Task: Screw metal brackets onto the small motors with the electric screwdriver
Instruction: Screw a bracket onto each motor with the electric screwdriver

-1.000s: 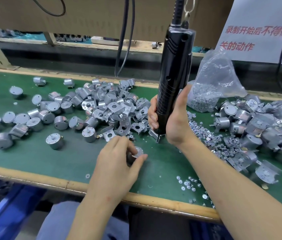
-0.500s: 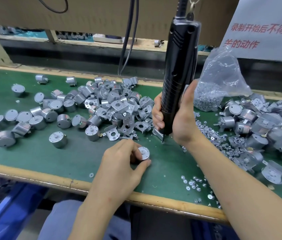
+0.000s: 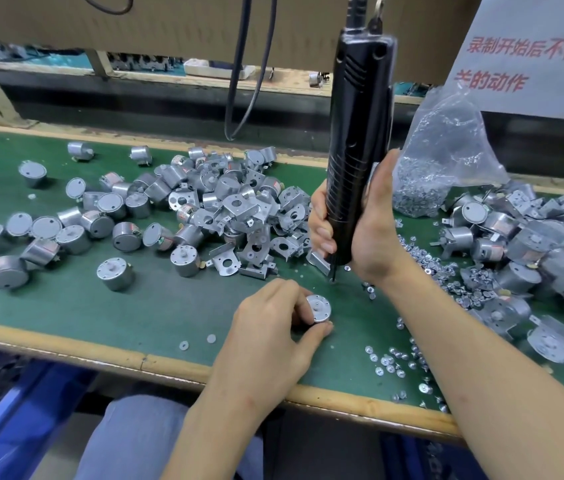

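As the motor [image 3: 318, 308] is turned in the left hand [image 3: 273, 327], its shaft face, covered a second ago, is now exposed between thumb and fingertips. It is pinched by curled fingers, low at the mat [image 3: 135, 313]. No bracket is seated on it, so fastening is judged not yet begun.

The screwdriver [image 3: 356, 133] is gripped upright by the right hand [image 3: 367, 230], fingers wrapped round the barrel. Its bit [image 3: 333, 277] is lowered to the mat just beyond the left fingertips, beside stray screws [image 3: 370, 289], probably so that one can be picked up.

One bracket [image 3: 318, 261] is seen just under the right fingers; whether it is held cannot be told. Spare brackets [image 3: 239, 216] are heaped beyond the left fingers. A bag [image 3: 443, 161] is stood behind the right hand. Nothing is seen between bit and motor.
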The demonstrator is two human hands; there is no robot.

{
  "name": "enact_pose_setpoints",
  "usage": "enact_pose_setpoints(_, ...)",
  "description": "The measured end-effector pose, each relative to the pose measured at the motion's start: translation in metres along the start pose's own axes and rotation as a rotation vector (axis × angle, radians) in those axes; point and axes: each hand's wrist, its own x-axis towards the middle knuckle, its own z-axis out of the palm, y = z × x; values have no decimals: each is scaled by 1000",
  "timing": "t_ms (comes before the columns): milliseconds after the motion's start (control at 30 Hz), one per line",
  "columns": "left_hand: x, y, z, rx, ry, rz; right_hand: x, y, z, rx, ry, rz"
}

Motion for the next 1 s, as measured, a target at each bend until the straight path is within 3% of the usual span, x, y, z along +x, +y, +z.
enact_pose_setpoints(1000, -1, 0, 1, -27, 26, -10, 1, 3, -3, -47, 47, -42)
